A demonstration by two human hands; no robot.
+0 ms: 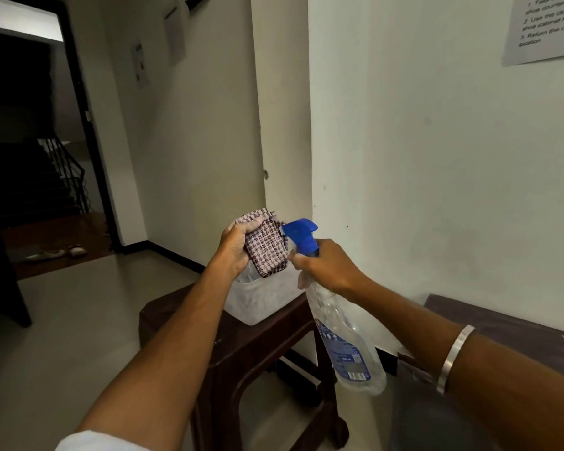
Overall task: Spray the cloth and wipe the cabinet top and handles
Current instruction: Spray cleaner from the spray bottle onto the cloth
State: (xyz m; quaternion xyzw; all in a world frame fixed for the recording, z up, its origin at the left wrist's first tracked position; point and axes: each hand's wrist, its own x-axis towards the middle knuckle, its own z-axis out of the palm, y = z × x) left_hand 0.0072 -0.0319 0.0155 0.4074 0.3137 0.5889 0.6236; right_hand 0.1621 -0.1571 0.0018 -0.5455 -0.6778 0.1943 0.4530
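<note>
So the left hand (238,247) is closed around a folded checked cloth (267,245), pinkish and dark weave, held up with its flat face turned toward the sprayer. The right hand (326,266) is wrapped round the neck of a clear spray bottle (345,340) with a blue trigger head (302,234), and the nozzle sits just beside the cloth, pointing right at it. The bottle hangs tilted, its bottom swinging down toward the lower right, blue label facing the camera. Can't tell if a finger is actually on the trigger.

Both are held in the air above a dark brown plastic stool (241,346), which has a translucent white tub (261,301) sitting on its top, right under the cloth. There's a silver bangle (455,356) on the right forearm.

The dark cabinet top (502,323) shows at the right, against the white wall, beside the stool. A printed sheet (544,27) is stuck on the wall up top, and a dark doorway with stairs (36,177) sits at far left
</note>
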